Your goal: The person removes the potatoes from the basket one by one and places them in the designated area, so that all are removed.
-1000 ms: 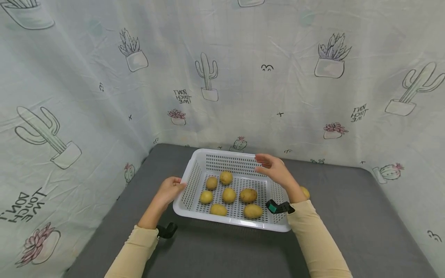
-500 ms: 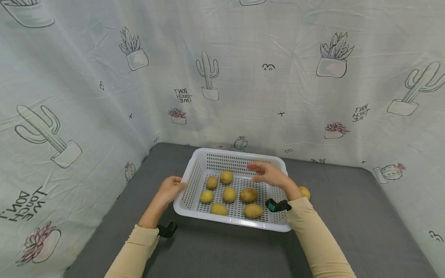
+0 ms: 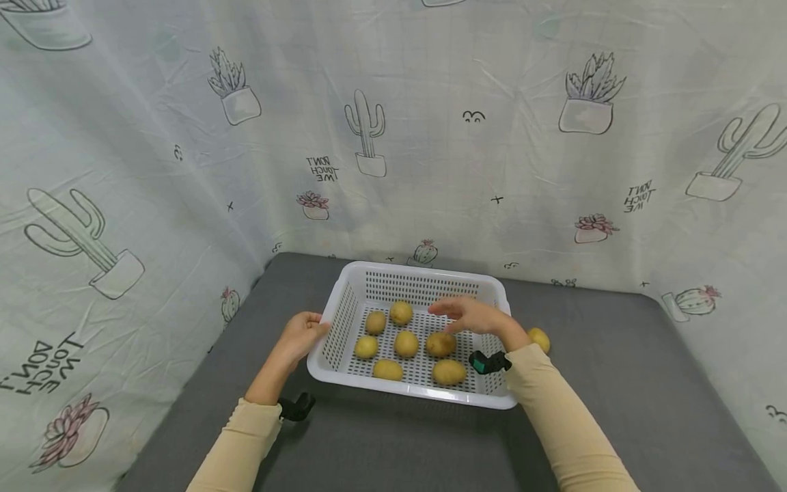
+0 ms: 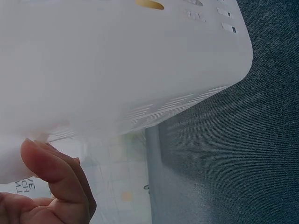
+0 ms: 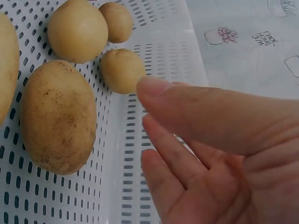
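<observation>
Your right hand (image 3: 476,316) hovered with its fingers loosely extended and grasping nothing, just above the potato (image 3: 440,344) that lay right of the middle of the white basket (image 3: 410,392). That potato was the largest of the seven in the basket, oval, tan with fine brown speckling and a matt, slightly rough skin, lying on its side on the slotted floor. You could judge it firm and fairly dense for its size, not fragile, and its dry skin likely gave decent friction; the rounded ends would tend to roll out of a light pinch, so a grasp across its middle, thumb on one long flank and fingers on the other, looked the safest place to take hold. A neighbouring potato lay just nearer to you in the basket and another just to its left, so there was little room for fingers on those sides, more on the side toward the basket's right wall. Your left hand (image 3: 300,335) was grasping the basket's left rim, thumb curled over its edge, steadying it on the grey surface (image 3: 615,383). One more potato (image 3: 539,339) lay on the surface just outside the basket's right wall.
</observation>
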`<state>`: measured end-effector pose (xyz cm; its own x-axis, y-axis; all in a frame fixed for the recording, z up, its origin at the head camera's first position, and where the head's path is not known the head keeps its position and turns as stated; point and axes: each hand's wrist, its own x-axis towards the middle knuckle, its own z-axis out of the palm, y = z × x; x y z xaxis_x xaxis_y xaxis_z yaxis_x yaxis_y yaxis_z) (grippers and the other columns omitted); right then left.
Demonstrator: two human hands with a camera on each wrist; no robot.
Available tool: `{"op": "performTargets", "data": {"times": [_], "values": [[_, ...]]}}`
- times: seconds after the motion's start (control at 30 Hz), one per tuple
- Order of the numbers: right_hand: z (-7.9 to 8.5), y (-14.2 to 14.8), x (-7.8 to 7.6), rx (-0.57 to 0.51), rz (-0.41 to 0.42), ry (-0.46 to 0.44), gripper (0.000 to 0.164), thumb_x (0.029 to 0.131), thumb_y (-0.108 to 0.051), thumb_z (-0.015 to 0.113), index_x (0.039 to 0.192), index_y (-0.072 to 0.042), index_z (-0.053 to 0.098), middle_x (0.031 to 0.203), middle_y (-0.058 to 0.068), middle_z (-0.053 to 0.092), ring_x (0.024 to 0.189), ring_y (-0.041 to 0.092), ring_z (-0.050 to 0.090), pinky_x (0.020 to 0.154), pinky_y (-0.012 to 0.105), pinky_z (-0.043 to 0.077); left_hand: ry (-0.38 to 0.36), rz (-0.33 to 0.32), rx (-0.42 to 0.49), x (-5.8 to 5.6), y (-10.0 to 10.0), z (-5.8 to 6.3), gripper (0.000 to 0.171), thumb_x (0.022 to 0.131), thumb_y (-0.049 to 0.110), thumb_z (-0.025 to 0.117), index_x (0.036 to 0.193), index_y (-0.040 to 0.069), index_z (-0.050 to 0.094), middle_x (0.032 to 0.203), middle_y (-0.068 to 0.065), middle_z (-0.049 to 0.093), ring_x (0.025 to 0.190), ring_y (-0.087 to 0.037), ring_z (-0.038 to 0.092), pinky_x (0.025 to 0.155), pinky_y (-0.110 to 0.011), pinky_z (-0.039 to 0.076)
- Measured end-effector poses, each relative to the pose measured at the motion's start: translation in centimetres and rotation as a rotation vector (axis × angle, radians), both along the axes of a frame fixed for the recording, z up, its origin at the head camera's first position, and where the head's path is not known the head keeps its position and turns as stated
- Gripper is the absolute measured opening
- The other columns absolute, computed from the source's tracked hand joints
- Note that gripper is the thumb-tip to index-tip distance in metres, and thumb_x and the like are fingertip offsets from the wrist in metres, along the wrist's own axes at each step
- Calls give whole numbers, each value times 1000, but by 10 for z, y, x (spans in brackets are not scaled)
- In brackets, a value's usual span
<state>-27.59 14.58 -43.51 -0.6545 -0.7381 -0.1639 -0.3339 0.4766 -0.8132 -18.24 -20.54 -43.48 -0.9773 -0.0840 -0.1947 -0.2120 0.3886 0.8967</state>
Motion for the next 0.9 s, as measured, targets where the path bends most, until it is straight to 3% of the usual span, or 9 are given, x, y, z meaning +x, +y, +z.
{"op": "performTargets", "data": {"times": [0.33,0.63,0.9], "values": [[-9,-1,-4,97,81,-13,50,85,-1,64,134,-3,51,139,14,51,131,37,43,106,51,34,-3,1,-5,2,0,0,35,96,11,51,122,-12,47,104,-28,63,84,-26,66,69,-36,53],[-14,-4,-5,129,115,-105,57,84,6,62,139,0,45,144,16,45,136,36,35,108,50,32,4,-1,-3,2,0,1,34,95,10,51,120,-12,47,102,-28,63,84,-28,66,69,-35,53],[-14,-7,-5,210,198,-41,62,79,6,63,139,0,46,142,15,47,133,34,41,107,48,34,-3,1,-8,2,-1,0,35,96,12,52,122,-11,47,102,-27,63,83,-26,65,70,-36,52]]}}
